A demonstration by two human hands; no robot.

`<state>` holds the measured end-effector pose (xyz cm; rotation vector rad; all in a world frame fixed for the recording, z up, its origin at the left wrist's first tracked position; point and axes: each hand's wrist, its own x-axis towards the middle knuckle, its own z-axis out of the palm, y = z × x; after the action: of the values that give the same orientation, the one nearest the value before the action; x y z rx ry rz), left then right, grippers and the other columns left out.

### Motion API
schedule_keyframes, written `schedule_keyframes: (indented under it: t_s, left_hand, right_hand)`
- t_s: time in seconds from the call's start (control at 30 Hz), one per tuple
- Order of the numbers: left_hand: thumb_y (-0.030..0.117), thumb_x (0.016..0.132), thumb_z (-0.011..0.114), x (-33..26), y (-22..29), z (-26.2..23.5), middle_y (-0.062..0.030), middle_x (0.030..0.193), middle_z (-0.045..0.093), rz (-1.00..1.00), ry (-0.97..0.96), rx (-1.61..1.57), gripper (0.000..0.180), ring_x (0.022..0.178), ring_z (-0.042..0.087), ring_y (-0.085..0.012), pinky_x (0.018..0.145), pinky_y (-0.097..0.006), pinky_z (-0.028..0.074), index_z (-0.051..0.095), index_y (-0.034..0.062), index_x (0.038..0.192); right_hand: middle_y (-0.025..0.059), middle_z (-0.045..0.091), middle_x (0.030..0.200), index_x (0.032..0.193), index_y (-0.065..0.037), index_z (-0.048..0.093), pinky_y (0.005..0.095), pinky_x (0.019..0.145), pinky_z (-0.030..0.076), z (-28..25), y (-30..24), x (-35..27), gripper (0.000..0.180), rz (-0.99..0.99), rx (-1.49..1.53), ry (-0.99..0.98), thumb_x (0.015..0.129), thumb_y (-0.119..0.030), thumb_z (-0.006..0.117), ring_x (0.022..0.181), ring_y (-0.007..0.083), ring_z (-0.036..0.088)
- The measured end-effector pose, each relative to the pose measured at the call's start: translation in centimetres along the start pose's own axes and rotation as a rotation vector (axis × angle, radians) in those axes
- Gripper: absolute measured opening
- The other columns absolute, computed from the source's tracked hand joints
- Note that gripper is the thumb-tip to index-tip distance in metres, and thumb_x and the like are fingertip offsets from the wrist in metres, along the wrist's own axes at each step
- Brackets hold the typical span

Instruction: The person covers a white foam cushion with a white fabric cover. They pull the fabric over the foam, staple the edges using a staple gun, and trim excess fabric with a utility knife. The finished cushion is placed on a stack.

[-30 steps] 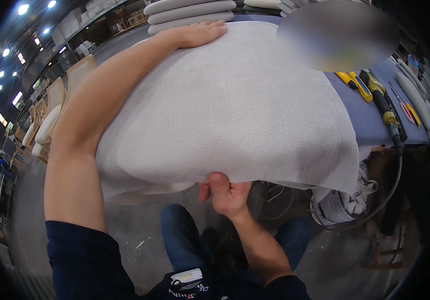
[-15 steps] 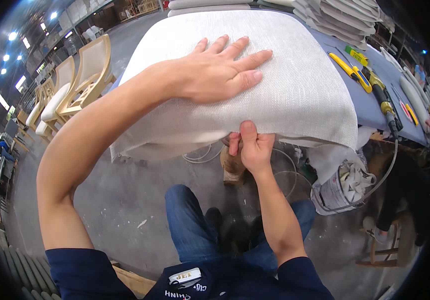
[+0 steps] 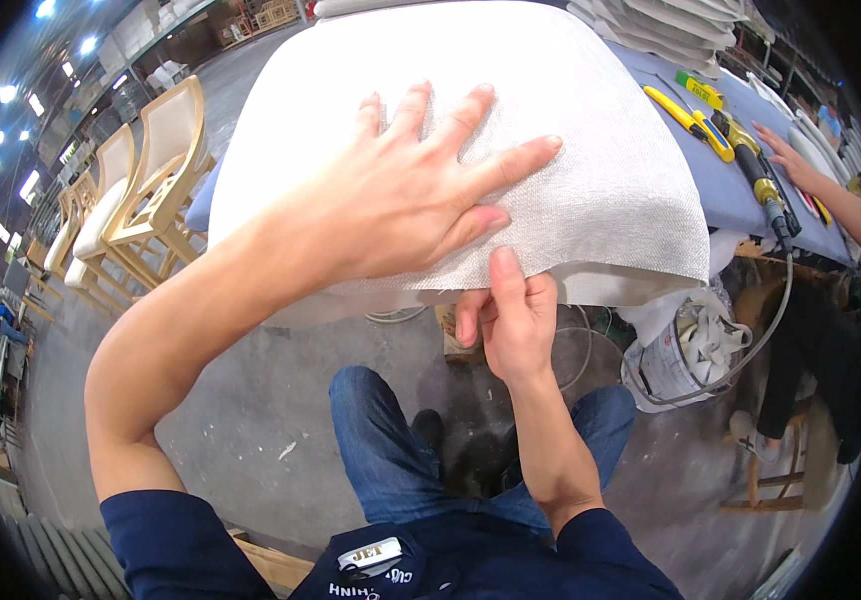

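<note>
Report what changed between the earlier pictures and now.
The left hand has come back from the far side of the white woven fabric sheet toward its near edge, fingers spread. A co-worker's bare hand now shows at the right of the blue-covered table. Unchanged: the right hand pinches the sheet's near edge; the yellow-and-black hose-fed tool lies on the table.

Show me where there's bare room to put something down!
Open patches: the white cloth right of the left hand; the blue tabletop between that cloth, the yellow cutters and the gold-and-black tool; mostly bare floor between the wooden chairs and blue jeans. Crowded: around the tool, with another person's hand close.
</note>
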<state>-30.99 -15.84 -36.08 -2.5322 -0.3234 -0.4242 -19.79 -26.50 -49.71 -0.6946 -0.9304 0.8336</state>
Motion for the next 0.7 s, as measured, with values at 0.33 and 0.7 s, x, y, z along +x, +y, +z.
schedule_keyframes:
  t_s: [0.33, 0.7]
  left_hand:
    - [0.047, 0.092, 0.070, 0.2, -0.4, 0.6, -0.0285, 0.160, 0.039, 0.082, 0.064, -0.035, 0.077, 0.134, 0.047, -0.0626, 0.106, -0.074, 0.044, 0.036, 0.0396, 0.162]
    - [0.048, 0.077, 0.081, 0.1, 1.4, 0.6, -0.0277, 0.160, 0.039, 0.003, 0.050, -0.020, 0.092, 0.133, 0.049, -0.0605, 0.102, -0.073, 0.049, 0.042, 0.0379, 0.159]
  right_hand:
    - [0.0061, 0.059, 0.057, 0.100, 0.001, 0.064, 0.0248, 0.045, 0.041, -0.5, 4.0, 0.8, 0.041, -0.167, -0.029, 0.035, 0.114, -0.034, 0.047, 0.044, 0.0113, 0.051]
    - [0.0043, 0.063, 0.066, 0.088, -0.001, 0.067, 0.0264, 0.050, 0.046, -2.7, 7.5, 3.5, 0.040, -0.395, -0.038, -0.064, 0.112, -0.029, 0.052, 0.057, 0.0105, 0.059]
